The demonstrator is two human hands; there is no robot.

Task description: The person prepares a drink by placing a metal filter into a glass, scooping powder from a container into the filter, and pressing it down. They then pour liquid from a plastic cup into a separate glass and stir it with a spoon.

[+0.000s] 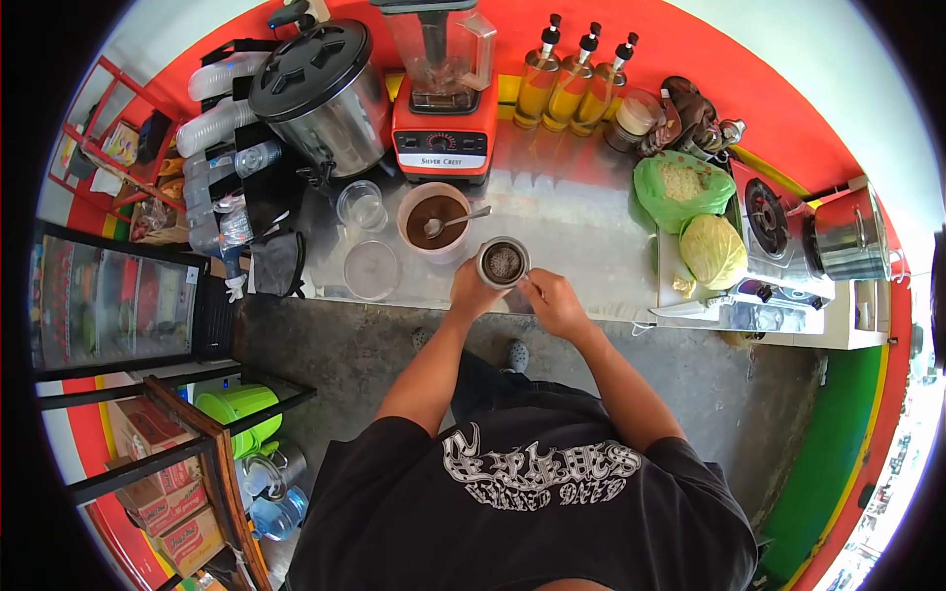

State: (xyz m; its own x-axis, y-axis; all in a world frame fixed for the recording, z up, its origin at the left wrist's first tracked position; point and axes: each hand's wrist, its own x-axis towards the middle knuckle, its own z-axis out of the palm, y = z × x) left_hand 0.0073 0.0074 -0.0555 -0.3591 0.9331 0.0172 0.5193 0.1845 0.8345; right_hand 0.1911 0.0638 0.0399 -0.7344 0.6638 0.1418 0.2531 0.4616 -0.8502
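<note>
A round metal cup with dark, speckled contents is held over the front edge of the steel counter. My left hand is wrapped round its left side. On the right side, my right hand has its fingers closed at the cup's handle. Just behind the cup is a pink-white tub of brown powder, with a metal spoon resting in it. A clear plastic cup and a round translucent lid lie left of the tub.
Along the wall are a steel urn, a red blender and three pump bottles. To the right, a cabbage, a green bag and a knife lie near the stove. A drinks fridge stands left.
</note>
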